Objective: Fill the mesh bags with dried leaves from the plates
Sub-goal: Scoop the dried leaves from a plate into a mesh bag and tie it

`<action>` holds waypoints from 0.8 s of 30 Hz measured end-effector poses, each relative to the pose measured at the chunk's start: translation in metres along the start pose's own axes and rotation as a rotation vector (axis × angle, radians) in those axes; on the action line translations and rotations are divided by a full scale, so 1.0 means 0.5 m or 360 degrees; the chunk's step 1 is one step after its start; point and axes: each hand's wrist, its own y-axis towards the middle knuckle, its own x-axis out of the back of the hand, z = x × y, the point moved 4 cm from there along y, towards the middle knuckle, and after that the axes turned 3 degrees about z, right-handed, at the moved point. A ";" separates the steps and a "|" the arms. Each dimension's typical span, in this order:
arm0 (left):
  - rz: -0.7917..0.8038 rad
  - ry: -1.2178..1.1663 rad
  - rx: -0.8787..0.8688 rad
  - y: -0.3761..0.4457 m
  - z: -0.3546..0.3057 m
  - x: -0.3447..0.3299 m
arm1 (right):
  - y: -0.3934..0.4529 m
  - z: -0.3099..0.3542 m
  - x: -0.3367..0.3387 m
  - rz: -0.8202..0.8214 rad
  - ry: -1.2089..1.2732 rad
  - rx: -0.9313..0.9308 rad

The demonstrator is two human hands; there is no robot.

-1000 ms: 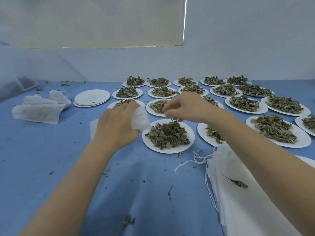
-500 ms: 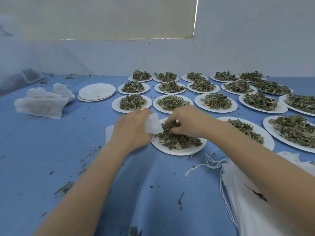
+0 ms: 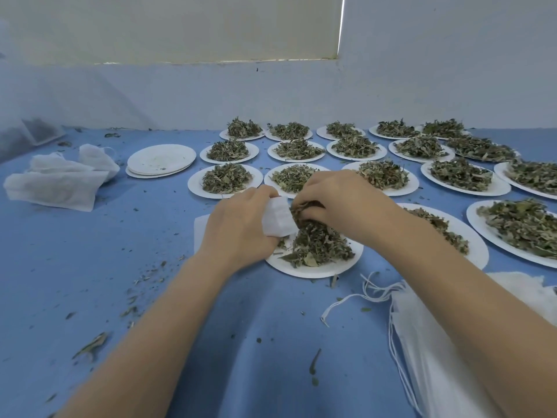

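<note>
A white mesh bag point(image 3: 278, 218) is gripped in the left hand point(image 3: 241, 227) at the near plate point(image 3: 313, 268), mid-table. Dried leaves point(image 3: 316, 245) are pinched by the right hand point(image 3: 337, 200) at the bag's mouth. Empty bags point(image 3: 437, 357) are stacked at the near right edge; filled bags point(image 3: 57, 179) lie far left, beside stacked empty plates point(image 3: 161, 159).

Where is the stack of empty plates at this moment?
In the head view, the stack of empty plates lies on the far left part of the blue table, between the crumpled mesh bags on its left and the plates of leaves on its right.
</note>
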 end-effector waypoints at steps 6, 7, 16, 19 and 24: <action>-0.0120 -0.0051 -0.0026 -0.007 -0.010 0.000 | -0.005 0.007 -0.014 -0.0278 0.0496 0.0016; -0.0127 -0.0085 0.0005 -0.007 -0.008 0.001 | -0.006 0.001 -0.018 -0.0285 0.0765 -0.0033; -0.0189 -0.0237 0.0069 -0.007 0.001 -0.002 | -0.004 -0.015 -0.048 -0.0490 0.1516 -0.0241; -0.0238 -0.0336 -0.0009 -0.010 -0.010 -0.001 | -0.003 -0.017 -0.057 -0.0608 0.1484 -0.0270; -0.0303 -0.0478 -0.0084 -0.014 -0.028 0.008 | 0.004 -0.027 -0.067 -0.0374 0.1407 -0.0436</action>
